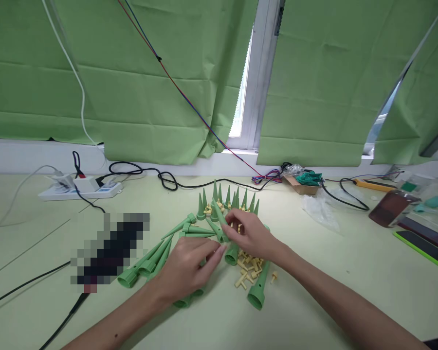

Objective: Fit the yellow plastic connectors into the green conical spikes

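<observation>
My right hand [250,233] is closed around a slim green plastic watering spike [219,212], its tip slanting up and left. Just below and to the left, my left hand [195,262] has thumb and fingers pinched together. Whether something small sits in that pinch is hidden. More green spikes [151,262] lie in a loose pile left of and under my left hand. Behind my hands several spikes [244,198] stand upright in a cluster, with pale yellow pieces at their bases. Small yellow T-shaped fittings [251,267] are heaped below my right hand, beside another lying spike [257,294].
A white power strip [80,189] with plugs and black cables lies at the back left. A blurred dark object [113,253] is at the left. To the right are a small cardboard box [301,184], a clear plastic bag [319,211] and a phone [394,208].
</observation>
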A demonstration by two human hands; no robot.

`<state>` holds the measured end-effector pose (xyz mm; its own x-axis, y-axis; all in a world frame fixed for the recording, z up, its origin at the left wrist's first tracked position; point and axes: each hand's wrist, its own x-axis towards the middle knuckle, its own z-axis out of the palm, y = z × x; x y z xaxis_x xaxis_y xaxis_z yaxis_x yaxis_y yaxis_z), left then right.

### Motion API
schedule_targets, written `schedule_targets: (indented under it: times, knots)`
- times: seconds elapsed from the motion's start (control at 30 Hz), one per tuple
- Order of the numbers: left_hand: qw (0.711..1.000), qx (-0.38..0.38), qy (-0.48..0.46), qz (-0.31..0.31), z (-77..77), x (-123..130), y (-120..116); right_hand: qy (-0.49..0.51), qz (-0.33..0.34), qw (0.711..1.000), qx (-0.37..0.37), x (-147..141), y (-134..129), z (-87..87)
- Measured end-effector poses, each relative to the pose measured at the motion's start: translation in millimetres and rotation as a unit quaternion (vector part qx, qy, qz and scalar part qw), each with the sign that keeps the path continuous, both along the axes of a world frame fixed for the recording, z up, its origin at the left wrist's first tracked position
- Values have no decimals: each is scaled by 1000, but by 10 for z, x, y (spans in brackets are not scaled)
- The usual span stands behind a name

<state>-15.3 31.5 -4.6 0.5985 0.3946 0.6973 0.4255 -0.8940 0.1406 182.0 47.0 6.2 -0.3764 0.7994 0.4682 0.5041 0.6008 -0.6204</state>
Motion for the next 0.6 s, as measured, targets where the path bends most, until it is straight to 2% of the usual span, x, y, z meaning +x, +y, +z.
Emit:
schedule_targets:
  times: [0.13, 0.27, 0.47, 0.6]
  knots:
    - [990, -125, -3, 69, -18, 7, 57, 7, -2, 1000, 30, 135, -18, -203]
    - [975, -201, 9, 91, 14, 36, 70, 19, -23, 998, 48, 226, -24, -265]
    - [962, -254, -49, 88, 63, 61, 44, -25, 7, 996, 81, 180, -93, -273]
    - [960, -266, -54, 73, 75, 62, 23, -32, 32, 995, 92, 134, -154, -263]
